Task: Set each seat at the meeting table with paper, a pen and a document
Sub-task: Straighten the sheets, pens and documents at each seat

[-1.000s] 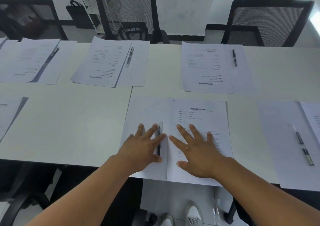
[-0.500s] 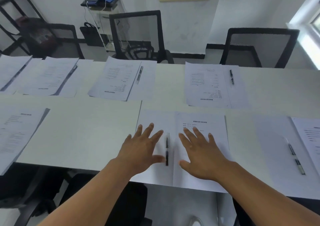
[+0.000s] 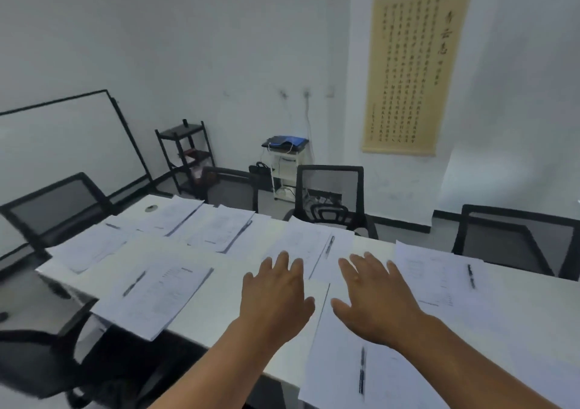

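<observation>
Head view: left hand (image 3: pixel 276 295) and right hand (image 3: pixel 373 298) hover above the white surface (image 3: pixel 226 311), fingers spread, holding nothing. Nearest the viewer, a pen (image 3: pixel 362 371) lies on blank paper (image 3: pixel 332 368), below the wrists. Paper sets with pens occupy the other seats; the frame is blurred.

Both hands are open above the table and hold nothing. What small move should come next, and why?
Probably draw both hands back from the near set. The left hand and right hand are empty with fingers spread, and the pen already lies on the near paper, so this seat looks done.
</observation>
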### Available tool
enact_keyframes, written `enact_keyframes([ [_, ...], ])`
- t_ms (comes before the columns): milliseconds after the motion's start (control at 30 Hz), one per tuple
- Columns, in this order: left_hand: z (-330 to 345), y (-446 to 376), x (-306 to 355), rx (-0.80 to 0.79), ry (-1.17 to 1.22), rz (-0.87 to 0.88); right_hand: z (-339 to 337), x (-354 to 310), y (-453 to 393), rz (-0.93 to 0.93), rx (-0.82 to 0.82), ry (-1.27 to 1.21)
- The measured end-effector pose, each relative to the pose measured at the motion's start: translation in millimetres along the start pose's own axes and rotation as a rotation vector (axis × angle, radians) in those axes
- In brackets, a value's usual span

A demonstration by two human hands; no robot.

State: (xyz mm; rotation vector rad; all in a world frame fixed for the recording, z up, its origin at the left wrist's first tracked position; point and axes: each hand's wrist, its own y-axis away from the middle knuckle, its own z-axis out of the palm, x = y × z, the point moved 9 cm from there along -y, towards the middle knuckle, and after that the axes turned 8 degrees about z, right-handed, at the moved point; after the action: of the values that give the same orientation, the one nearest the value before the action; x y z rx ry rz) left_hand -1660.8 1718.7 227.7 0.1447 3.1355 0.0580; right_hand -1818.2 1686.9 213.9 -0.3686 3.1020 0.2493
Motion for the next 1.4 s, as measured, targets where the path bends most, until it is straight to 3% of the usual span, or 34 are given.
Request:
enact_keyframes([
  [200,-41,88,-21,-0.027,-0.006,-0.187,-41,-57,46,-0.168,0.023,0.060],
  [467,-41,235,-64,-0.086,-0.031,-0.472,-31,-170,132,-0.489,0.019,0.082],
  [800,-61,447,-165,-0.023,-0.030,-0.761,-27,-370,271,-0.807,0.061,0.075],
  [1100,-42,593,-301,-0.031,-0.026,-0.842,15,-548,362,-0.839,0.009,0.054],
  [1400,-37,631,-396,-0.047,-0.008,-0.791,18,-651,369,-0.803,0.017,0.044],
])
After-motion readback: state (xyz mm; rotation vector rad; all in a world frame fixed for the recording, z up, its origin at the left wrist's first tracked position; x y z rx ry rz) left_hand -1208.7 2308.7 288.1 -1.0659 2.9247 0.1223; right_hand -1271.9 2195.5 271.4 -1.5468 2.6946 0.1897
